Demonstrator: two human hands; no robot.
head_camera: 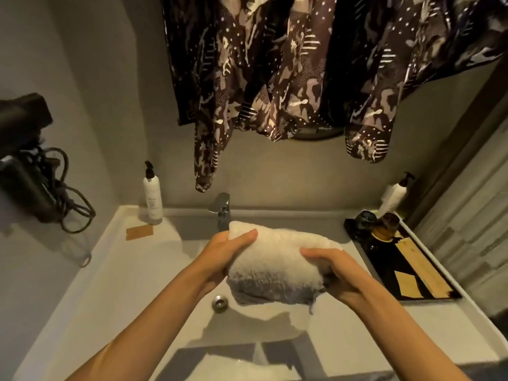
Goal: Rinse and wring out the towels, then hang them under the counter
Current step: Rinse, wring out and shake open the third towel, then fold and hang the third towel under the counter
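Note:
A white towel (pixel 275 259), bunched into a thick roll, is held above the sink basin (pixel 170 295) in front of the faucet (pixel 222 210). My left hand (pixel 222 257) grips its left end with the thumb on top. My right hand (pixel 335 273) grips its right end. The towel's lower part looks darker and wet, and water runs from its lower right corner. Another pale towel (pixel 220 367) lies at the near edge of the basin, partly cut off by the frame. The drain (pixel 220 302) shows below the held towel.
A white pump bottle (pixel 152 196) stands at the back left of the counter, another pump bottle (pixel 394 198) at the back right. A dark tray (pixel 412 270) with two dark cups sits on the right. Patterned fabric (pixel 302 64) hangs above. A black hair dryer (pixel 30 166) hangs on the left wall.

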